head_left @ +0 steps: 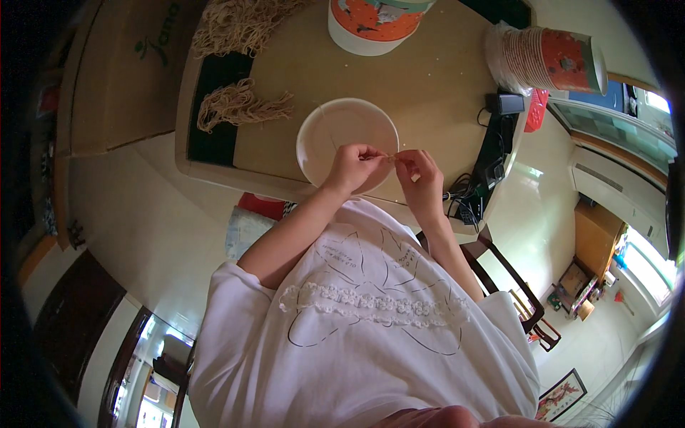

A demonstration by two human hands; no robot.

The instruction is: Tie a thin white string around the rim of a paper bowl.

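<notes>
Both hands meet over the right part of a round white tub [312,146] near the table's front edge. My left hand [351,167] is closed in a pinch, thumb and forefinger together. Facing it, my right hand [422,178] pinches too, its fingertips almost touching the left ones. Between them is a small tan bit of string [390,158], partly covered by the fingers. A fine pale strand shows inside the tub. To the left lies a small bundle of beige strings [239,105], with a larger heap of beige strings [242,25] beyond it.
An orange-and-white paper bucket [374,28] stands at the back. A stack of similar buckets [546,58] lies at the far right, partly in plastic. Black adapters and cables [492,167] line the right edge. A cardboard box [125,78] stands left of the table [428,93].
</notes>
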